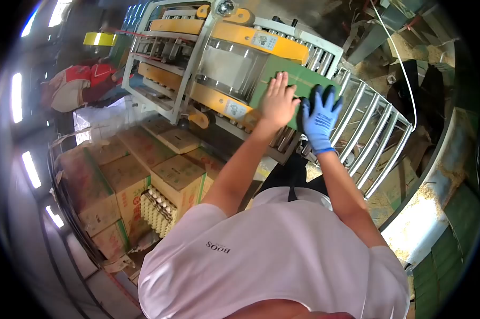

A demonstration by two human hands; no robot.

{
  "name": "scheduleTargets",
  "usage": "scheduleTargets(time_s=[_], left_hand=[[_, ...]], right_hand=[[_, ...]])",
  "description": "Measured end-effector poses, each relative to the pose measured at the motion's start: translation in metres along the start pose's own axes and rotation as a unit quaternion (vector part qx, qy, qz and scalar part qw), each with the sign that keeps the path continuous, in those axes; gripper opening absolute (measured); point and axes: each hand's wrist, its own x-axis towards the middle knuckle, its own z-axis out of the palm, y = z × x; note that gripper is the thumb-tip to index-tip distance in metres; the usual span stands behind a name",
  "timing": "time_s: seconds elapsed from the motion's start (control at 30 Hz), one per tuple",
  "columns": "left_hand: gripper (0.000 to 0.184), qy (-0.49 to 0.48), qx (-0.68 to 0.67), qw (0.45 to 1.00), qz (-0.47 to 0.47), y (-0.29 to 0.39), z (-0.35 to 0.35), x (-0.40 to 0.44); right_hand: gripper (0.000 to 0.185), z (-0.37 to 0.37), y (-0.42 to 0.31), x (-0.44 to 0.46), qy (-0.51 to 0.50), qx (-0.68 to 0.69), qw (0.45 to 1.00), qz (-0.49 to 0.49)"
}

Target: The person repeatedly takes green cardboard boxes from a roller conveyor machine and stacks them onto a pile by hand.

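Observation:
A green-topped cardboard box lies on the roller conveyor, between the yellow side guides of a machine. Flat on its top rests my bare left hand, fingers stretched out. My right hand, in a blue glove with dark fingertips, is spread over the box's near right end, its fingers apart. Neither hand grips anything. The box's sides are mostly hidden by the guide and my hands.
Bare metal rollers extend right of the box. Stacked cartons stand at lower left, with trays of eggs beside them. A person in red and grey is beyond the machine. A white cable hangs at right.

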Motion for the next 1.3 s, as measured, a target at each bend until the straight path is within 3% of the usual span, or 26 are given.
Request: scheduleTargets(time_s=[0.1,0.17,0.23,0.27,0.33,0.37,0.43,0.5,0.53,0.57,0.6,0.63,0.67,0.7,0.73,0.8,0.87,0.9,0.93,0.97,1.03,1.07,1.13,1.2,1.23,1.3], left_hand=[[0.043,0.002,-0.066,0.998,0.012,-0.011,-0.011,0.0],[0.043,0.013,-0.05,0.999,0.004,-0.007,-0.027,-0.006],[0.051,0.046,0.007,0.998,0.03,-0.005,-0.024,-0.008],[0.057,0.034,0.017,0.999,0.009,-0.004,-0.009,-0.008],[0.064,0.035,-0.023,0.999,-0.027,0.008,0.0,-0.009],[0.064,0.042,-0.023,0.999,-0.012,0.022,0.006,-0.009],[0.057,-0.01,-0.054,0.997,0.046,0.056,0.019,0.0],[0.051,0.009,-0.212,0.974,0.079,0.12,0.046,0.015],[0.049,-0.015,-0.263,0.958,0.112,0.166,0.046,0.028],[0.047,-0.041,-0.308,0.939,0.144,0.221,0.039,0.037],[0.045,-0.076,-0.397,0.902,0.155,0.284,0.027,0.05],[0.044,-0.113,-0.478,0.855,0.163,0.353,0.013,0.061],[0.044,-0.139,-0.541,0.807,0.192,0.42,-0.001,0.073],[0.049,-0.144,-0.662,0.692,0.25,0.494,-0.01,0.087],[0.057,-0.197,-0.713,0.607,0.289,0.56,-0.024,0.104],[0.083,-0.364,-0.78,0.491,0.138,0.696,-0.108,0.107],[0.101,-0.453,-0.772,0.443,0.051,0.812,-0.162,0.115],[0.108,-0.497,-0.761,0.416,0.004,0.859,-0.184,0.121],[0.113,-0.544,-0.754,0.363,0.064,0.9,-0.193,0.14],[0.119,-0.587,-0.742,0.302,0.119,0.933,-0.197,0.155],[0.119,-0.561,-0.717,0.396,0.118,0.952,-0.262,0.132],[0.118,-0.542,-0.709,0.45,0.045,0.964,-0.278,0.125],[0.123,-0.543,-0.669,0.505,0.051,0.982,-0.28,0.135],[0.125,-0.528,-0.635,0.564,0.014,1.002,-0.271,0.149],[0.121,-0.508,-0.641,0.571,0.069,1.001,-0.281,0.135],[0.115,-0.492,-0.643,0.583,-0.072,1.014,-0.281,0.139]], right_hand=[[0.053,0.0,-0.036,0.014,0.035,0.03,0.999,0.02],[0.05,0.031,-0.027,0.006,0.045,0.179,0.982,-0.028],[0.045,0.031,-0.034,-0.001,0.028,0.541,0.833,0.11],[0.041,0.043,-0.002,-0.017,-0.094,0.247,0.964,-0.042],[0.032,0.028,0.033,-0.028,-0.039,0.222,0.972,-0.064],[0.034,-0.02,0.045,-0.044,-0.06,0.382,0.913,0.13],[0.039,-0.156,0.085,-0.072,-0.032,0.362,0.929,0.065],[0.04,-0.24,0.155,-0.129,0.037,0.263,0.953,0.149],[0.041,-0.297,0.183,-0.158,0.068,0.211,0.941,0.256],[0.04,-0.351,0.205,-0.192,0.178,0.387,0.834,0.35],[0.039,-0.358,0.303,-0.251,0.356,0.282,0.856,0.246],[0.044,-0.436,0.324,-0.283,0.407,0.224,0.818,0.34],[0.055,-0.509,0.364,-0.314,0.444,0.059,0.861,0.24],[0.061,-0.572,0.382,-0.32,0.519,0.054,0.807,0.277],[0.063,-0.635,0.385,-0.325,0.526,0.103,0.808,0.244],[0.06,-0.737,0.456,-0.336,0.59,0.112,0.777,0.188],[0.063,-0.832,0.519,-0.335,0.566,-0.04,0.813,0.128],[0.066,-0.866,0.535,-0.324,0.577,-0.032,0.808,0.118],[0.069,-0.899,0.551,-0.313,0.587,-0.024,0.802,0.107],[0.073,-0.929,0.549,-0.29,0.615,0.089,0.773,0.129],[0.08,-0.971,0.569,-0.261,0.588,0.072,0.797,0.119],[0.084,-0.98,0.578,-0.252,0.571,0.065,0.81,0.114],[0.086,-0.995,0.583,-0.236,0.58,0.18,0.782,0.139],[0.087,-1.004,0.564,-0.23,0.534,0.193,0.788,0.238],[0.074,-1.012,0.554,-0.234,0.501,0.174,0.814,0.236],[0.062,-1.015,0.551,-0.231,0.518,0.181,0.829,0.107]])
